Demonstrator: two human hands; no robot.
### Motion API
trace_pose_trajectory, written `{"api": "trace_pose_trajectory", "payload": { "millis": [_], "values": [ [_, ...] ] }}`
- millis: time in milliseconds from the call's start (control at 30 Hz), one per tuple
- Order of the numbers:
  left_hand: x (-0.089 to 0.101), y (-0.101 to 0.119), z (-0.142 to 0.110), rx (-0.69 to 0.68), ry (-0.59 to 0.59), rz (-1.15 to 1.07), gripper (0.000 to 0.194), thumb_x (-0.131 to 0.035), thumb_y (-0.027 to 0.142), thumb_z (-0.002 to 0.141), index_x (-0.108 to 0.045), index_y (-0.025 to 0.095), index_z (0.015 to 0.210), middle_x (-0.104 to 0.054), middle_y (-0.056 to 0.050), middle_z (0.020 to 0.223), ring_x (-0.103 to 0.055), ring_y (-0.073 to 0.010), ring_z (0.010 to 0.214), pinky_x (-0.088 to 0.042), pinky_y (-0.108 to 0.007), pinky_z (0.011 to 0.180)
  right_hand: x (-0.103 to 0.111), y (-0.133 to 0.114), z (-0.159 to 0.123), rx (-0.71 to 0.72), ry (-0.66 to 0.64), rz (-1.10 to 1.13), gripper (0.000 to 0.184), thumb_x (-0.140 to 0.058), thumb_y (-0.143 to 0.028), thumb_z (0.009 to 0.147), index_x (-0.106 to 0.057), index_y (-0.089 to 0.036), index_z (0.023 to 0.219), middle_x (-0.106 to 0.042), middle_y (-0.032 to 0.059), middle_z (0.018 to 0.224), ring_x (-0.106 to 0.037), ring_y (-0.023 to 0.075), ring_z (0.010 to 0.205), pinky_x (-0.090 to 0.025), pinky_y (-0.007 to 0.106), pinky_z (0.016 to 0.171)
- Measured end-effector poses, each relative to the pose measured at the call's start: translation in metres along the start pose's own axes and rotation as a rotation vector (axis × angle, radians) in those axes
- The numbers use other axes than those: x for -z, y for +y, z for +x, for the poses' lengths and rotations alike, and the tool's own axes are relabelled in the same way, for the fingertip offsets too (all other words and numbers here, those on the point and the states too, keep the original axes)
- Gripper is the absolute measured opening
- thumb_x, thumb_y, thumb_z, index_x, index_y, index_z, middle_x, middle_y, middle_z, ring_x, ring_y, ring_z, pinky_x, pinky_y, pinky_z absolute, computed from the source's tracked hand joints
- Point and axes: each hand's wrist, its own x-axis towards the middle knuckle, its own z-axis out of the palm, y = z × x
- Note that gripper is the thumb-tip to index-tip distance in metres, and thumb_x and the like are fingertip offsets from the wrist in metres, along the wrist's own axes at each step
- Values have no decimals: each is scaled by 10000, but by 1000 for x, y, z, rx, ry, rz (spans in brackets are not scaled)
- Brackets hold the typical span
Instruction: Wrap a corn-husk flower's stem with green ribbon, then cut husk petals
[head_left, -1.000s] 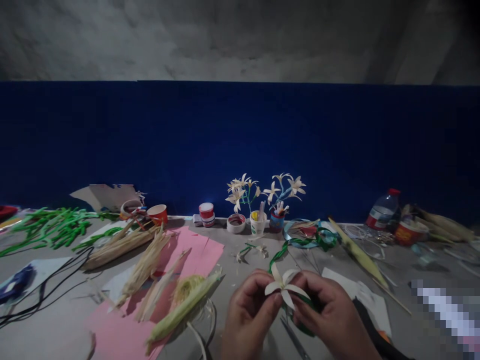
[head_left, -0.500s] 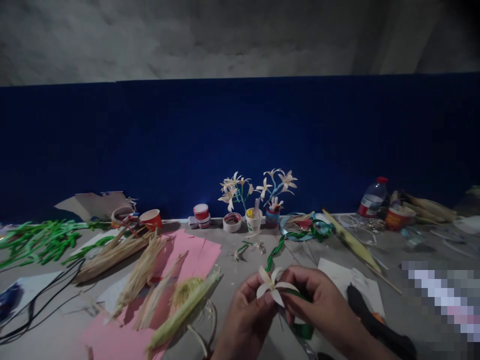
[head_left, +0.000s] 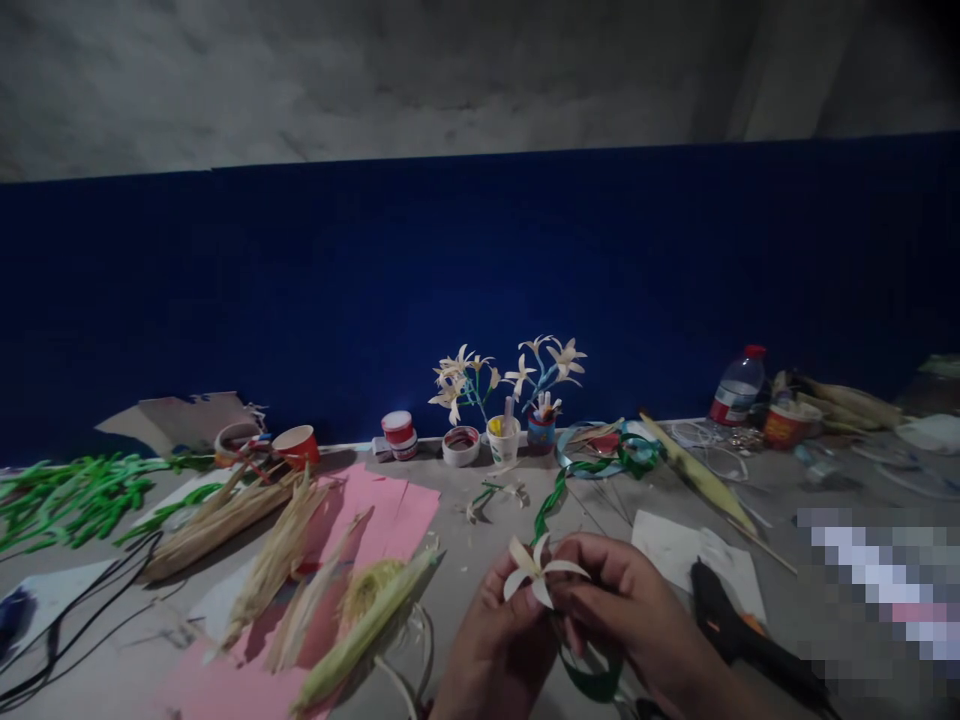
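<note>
Mottled grey wall (head_left: 420, 80) abv dk blue panel (head_left: 337, 270), both v. dim, bhd grey tbl (head_left: 457, 535)

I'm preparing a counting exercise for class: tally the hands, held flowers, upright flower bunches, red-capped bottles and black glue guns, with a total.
Hands: 2
Held flower: 1
Upright flower bunches: 2
Red-capped bottle: 1
Black glue gun: 1
Total: 7

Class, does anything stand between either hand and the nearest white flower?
Nothing visible does: the left hand holds the white flower, and the right hand is close beside it. A green ribbon loop hangs below.
</note>
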Motion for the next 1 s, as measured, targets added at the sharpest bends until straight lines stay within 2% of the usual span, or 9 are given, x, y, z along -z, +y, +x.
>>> {"api": "trace_pose_trajectory", "payload": {
  "millis": [100,267,367,500,633,833,1000],
  "values": [
    [0,1,1,-23,1,49,239,-846,238,673,-766,130,870,-692,-36,735,-612,-136,699,-459,-219,652,-1,-4,-2,68,-4,-49,351,-769,-443,717,-534,-187,665,-529,-61,527,-425,78,483,-273,208,485],
    [4,5,-1,-59,47,144,255,-858,237,659,-750,155,874,-673,-14,725,-577,-115,650,-439,-203,633,0,-8,-6,112,25,-234,291,-696,-407,778,-517,-209,661,-513,-58,538,-409,104,518,-308,231,511],
    [2,9,-3,-63,88,187,260,-862,241,654,-740,144,862,-658,-17,743,-569,-125,698,-441,-212,685,2,-9,-9,223,58,-405,245,-644,-350,806,-511,-208,658,-474,-57,593,-412,119,568,-321,233,524],
    [-4,10,-6,-68,104,209,247,-855,274,663,-732,146,835,-610,-1,708,-538,-122,691,-435,-210,687,3,-10,-12,399,85,-643,160,-596,-295,851,-616,-201,723,-592,-18,658,-535,151,624,-393,242,576],
    [-7,9,-8,-56,145,259,281,-859,328,656,-745,155,847,-599,-8,710,-502,-131,716,-428,-202,676,2,-10,-15,509,115,-708,105,-622,-236,843,-666,-223,749,-683,-8,682,-616,156,634,-437,228,606],
    [-7,13,-10,-92,119,397,299,-831,398,673,-768,174,862,-633,-31,727,-494,-168,741,-429,-232,696,2,-7,-15,379,86,-580,157,-617,-315,845,-618,-214,724,-666,9,708,-595,172,665,-455,252,610],
    [-12,18,-10,9,87,256,259,-860,304,655,-769,171,858,-639,-16,713,-520,-136,697,-414,-213,678,-3,-11,-13,270,97,-375,181,-703,-338,782,-608,-204,707,-659,-5,713,-579,160,687,-456,249,640]
  ]
}}
